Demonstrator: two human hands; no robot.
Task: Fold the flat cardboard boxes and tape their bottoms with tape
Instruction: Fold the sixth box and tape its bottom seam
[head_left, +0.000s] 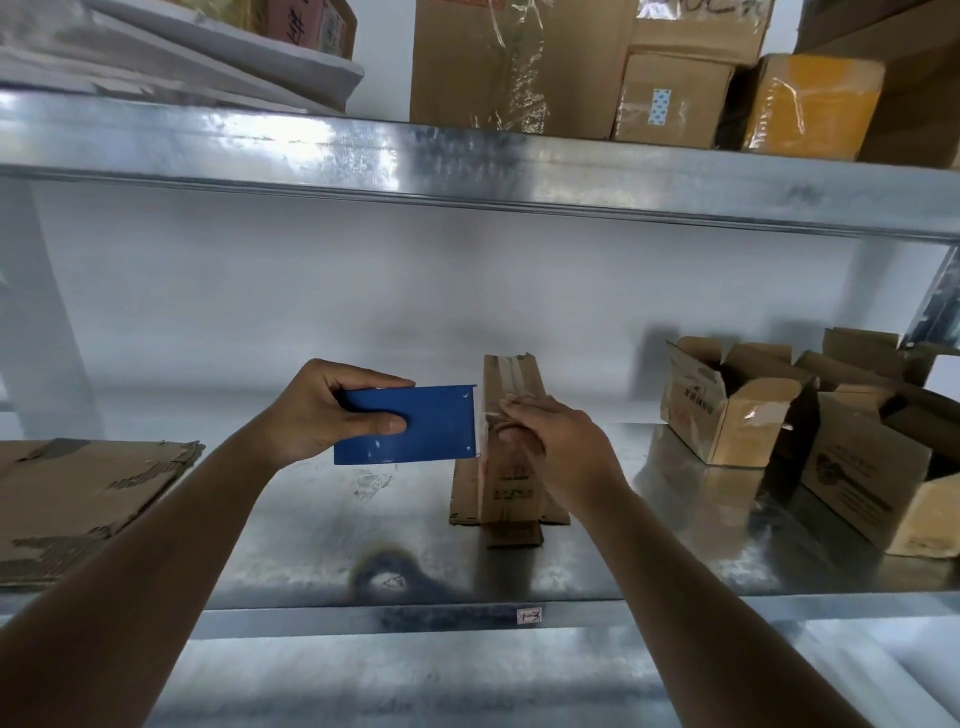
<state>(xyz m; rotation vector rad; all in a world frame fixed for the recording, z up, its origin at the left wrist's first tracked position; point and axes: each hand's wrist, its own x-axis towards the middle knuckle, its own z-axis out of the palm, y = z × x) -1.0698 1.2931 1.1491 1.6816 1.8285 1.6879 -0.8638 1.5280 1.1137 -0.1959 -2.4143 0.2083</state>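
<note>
A small brown cardboard box (511, 480) stands bottom-up on the metal shelf (597, 566), with clear tape running along its top face. My left hand (332, 410) grips a blue tape dispenser (410, 423), thumb on its near face; the dispenser's right edge meets the box's left side. My right hand (556, 441) lies flat on the box, its fingers pressing the tape down by the dispenser's edge. The box's open flaps rest on the shelf below my right wrist.
A stack of flat cardboard (78, 499) lies at the left of the shelf. Several folded boxes (737, 410) with open flaps stand at the right. The upper shelf (467, 166) carries more cartons. A dark ring-shaped reflection shows near the shelf's front edge.
</note>
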